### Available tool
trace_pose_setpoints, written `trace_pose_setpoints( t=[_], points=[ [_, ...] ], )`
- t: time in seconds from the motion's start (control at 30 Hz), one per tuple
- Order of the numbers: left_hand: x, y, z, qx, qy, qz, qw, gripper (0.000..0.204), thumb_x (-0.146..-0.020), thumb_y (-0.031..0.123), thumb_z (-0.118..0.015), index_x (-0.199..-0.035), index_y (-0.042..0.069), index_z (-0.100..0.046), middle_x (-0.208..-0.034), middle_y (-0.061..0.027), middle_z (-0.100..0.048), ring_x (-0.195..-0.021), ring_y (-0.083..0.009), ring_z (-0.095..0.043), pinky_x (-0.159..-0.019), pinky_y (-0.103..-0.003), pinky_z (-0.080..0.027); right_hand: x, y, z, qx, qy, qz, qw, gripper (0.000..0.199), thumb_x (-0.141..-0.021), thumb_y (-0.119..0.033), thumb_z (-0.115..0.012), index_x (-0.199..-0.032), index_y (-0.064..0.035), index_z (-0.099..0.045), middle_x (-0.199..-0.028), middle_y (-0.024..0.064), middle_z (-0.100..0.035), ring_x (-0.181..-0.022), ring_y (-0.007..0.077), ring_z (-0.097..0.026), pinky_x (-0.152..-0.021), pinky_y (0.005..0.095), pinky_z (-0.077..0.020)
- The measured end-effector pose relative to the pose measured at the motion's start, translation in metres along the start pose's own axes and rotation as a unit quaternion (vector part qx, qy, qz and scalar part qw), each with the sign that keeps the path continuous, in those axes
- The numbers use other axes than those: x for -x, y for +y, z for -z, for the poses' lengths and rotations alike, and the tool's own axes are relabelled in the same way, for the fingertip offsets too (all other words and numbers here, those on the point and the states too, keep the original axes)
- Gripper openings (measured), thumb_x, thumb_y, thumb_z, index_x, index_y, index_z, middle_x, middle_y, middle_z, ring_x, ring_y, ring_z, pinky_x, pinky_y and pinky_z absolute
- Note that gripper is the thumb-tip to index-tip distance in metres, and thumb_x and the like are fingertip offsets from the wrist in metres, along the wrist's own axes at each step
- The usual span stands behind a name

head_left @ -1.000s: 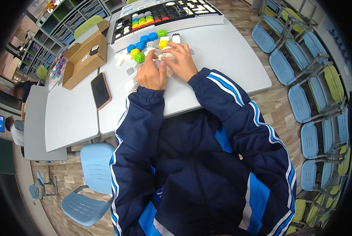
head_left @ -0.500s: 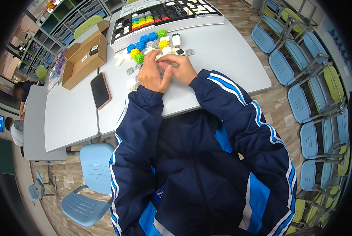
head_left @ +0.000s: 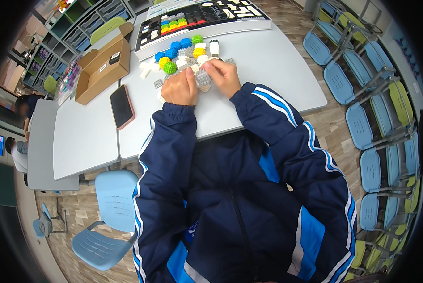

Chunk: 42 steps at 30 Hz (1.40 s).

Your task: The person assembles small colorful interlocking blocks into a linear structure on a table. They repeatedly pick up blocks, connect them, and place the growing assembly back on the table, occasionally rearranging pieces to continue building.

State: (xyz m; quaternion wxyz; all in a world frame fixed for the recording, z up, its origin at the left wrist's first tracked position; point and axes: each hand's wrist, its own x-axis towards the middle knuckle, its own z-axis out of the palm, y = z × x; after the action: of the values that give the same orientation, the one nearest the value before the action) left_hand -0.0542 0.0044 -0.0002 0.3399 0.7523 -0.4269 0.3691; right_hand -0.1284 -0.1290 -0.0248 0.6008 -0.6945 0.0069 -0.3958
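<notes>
— Left hand (head_left: 179,88): we see it curled, fingertips hidden, can't tell its grip. Right hand (head_left: 225,78)?
— Pinching the pale grey studded plastic block (head_left: 202,78), between both hands over the smooth white tabletop (head_left: 273,70).
— Technique?
— We'd brace both sides, press evenly, keep clear of the bright green studded plastic block (head_left: 170,68) beyond.

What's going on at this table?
A person in a dark blue jacket is handling toy building blocks. The right hand has its fingers at a pale grey studded block; the left hand is close beside it, though its exact hold is unclear. Coloured blocks lie just beyond the hands, before an open box of parts. A phone and a cardboard box lie to the left.
</notes>
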Motion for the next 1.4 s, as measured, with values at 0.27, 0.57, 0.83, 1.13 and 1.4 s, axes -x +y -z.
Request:
trace_pose_setpoints(
  t=[0.27,0.57,0.83,1.13,1.4],
  points=[
    [0.003,0.001,-0.006,0.014,-0.003,-0.052,0.999,0.033,-0.096,0.020,-0.049,-0.070,0.007,-0.066,-0.059,-0.0123,-0.060,-0.051,-0.0316,-0.057,-0.051,-0.042,-0.045,0.006,-0.023,-0.007,0.223,-0.028,0.082,0.971,0.034,-0.097,-0.031,-0.053,-0.081,-0.0017,-0.060,-0.061,0.0164,-0.058,-0.053,0.0297,-0.058,-0.053,0.0359,-0.0454],
    [0.004,0.002,-0.009,0.036,0.019,-0.075,0.996,0.031,-0.089,0.011,-0.052,-0.059,0.006,-0.058,-0.054,-0.0099,-0.057,-0.045,-0.0287,-0.053,-0.048,-0.039,-0.042,0.004,-0.011,-0.005,0.095,-0.022,0.057,0.994,0.032,-0.096,-0.020,-0.047,-0.073,0.0004,-0.055,-0.055,0.0108,-0.051,-0.050,0.0161,-0.048,-0.050,0.0343,-0.0389],
    [0.004,0.002,-0.010,0.051,0.026,-0.070,0.996,0.034,-0.089,0.010,-0.052,-0.056,0.006,-0.057,-0.052,-0.0102,-0.056,-0.043,-0.0296,-0.051,-0.048,-0.039,-0.042,0.003,-0.004,-0.003,0.058,-0.026,0.042,0.997,0.031,-0.096,-0.019,-0.047,-0.072,-0.0001,-0.057,-0.056,0.0065,-0.051,-0.053,0.0116,-0.046,-0.051,0.0315,-0.0376],
    [0.009,-0.010,-0.017,0.078,0.035,-0.064,0.994,0.032,-0.090,0.013,-0.052,-0.060,0.006,-0.059,-0.055,-0.0103,-0.057,-0.046,-0.0302,-0.052,-0.049,-0.040,-0.041,-0.001,-0.012,-0.001,-0.100,0.021,-0.080,0.992,0.034,-0.096,-0.022,-0.047,-0.074,-0.0016,-0.062,-0.059,0.0026,-0.053,-0.053,0.0078,-0.046,-0.048,0.0271,-0.0369],
    [0.004,0.000,-0.001,0.105,-0.059,-0.035,0.992,0.032,-0.091,0.026,-0.055,-0.066,0.007,-0.062,-0.056,-0.0114,-0.057,-0.051,-0.0303,-0.054,-0.052,-0.040,-0.042,0.000,0.004,0.003,-0.029,0.025,-0.063,0.997,0.038,-0.100,-0.032,-0.046,-0.079,-0.0054,-0.064,-0.064,-0.0016,-0.054,-0.056,0.0058,-0.047,-0.052,0.0230,-0.0363]
  ],
)
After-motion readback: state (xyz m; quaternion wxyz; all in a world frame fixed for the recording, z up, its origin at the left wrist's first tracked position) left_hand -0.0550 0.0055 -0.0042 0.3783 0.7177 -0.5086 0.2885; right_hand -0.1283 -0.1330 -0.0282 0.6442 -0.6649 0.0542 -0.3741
